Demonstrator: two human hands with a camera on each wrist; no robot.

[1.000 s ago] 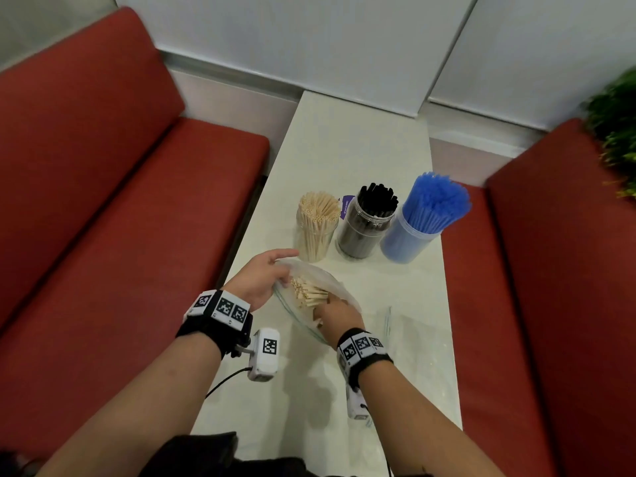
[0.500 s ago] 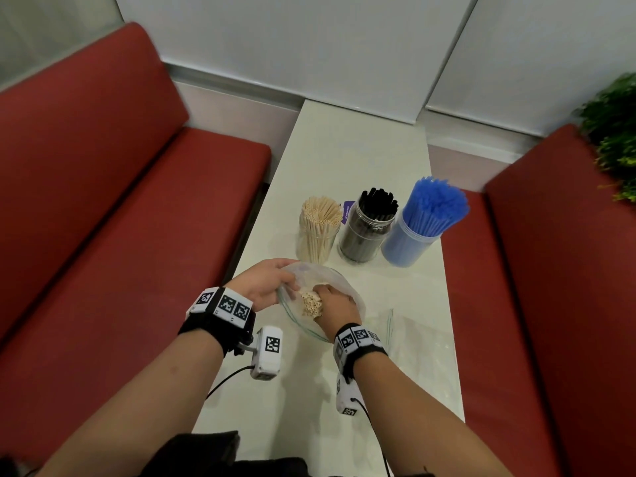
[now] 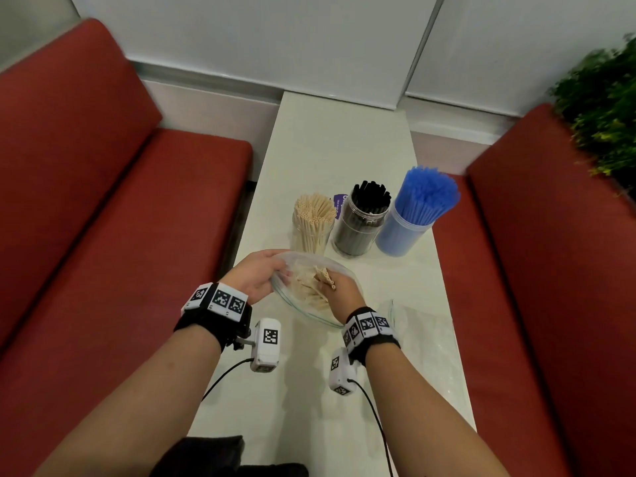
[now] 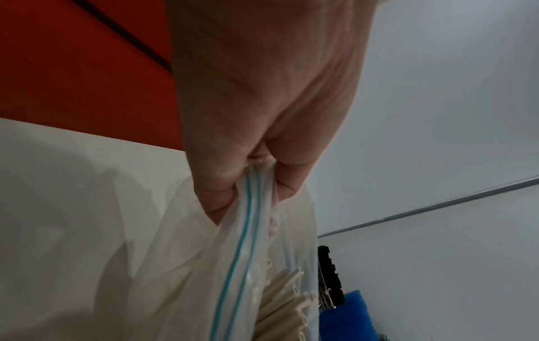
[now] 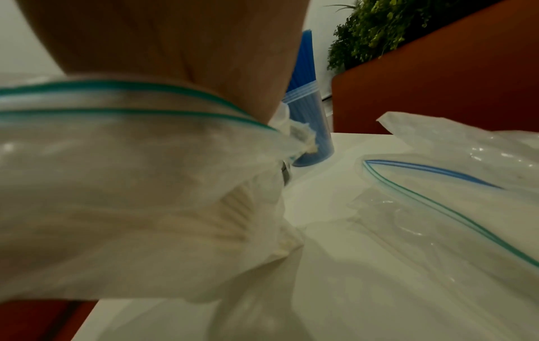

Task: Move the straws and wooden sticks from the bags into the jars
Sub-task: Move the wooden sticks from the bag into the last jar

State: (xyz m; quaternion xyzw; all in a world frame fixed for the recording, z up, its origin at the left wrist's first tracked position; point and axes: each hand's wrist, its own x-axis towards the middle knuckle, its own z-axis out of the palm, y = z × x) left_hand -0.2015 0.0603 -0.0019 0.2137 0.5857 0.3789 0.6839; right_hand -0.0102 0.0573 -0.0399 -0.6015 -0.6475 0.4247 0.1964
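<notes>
Item: beige straws (image 3: 311, 287), part in bag (image 3: 303, 309) on table (image 3: 344, 139), part already in left jar (image 3: 311, 232). Left hand (image 3: 256, 278) pinches the bag rim, holding it open. Right hand (image 3: 340, 292), inside the bag, grips a small bundle. Step: emptying the bag. Next, likely: lift the bundle clear of the rim, stand it upright in the left jar.

Jars: three jars (image 3: 354, 232) in a row across the counter (image 3: 340, 139), mid-length.
Open bag (image 3: 311, 292): just before the left jar, near the counter's left edge.
Flat bag (image 3: 425, 330): right of it (by the right edge).
</notes>
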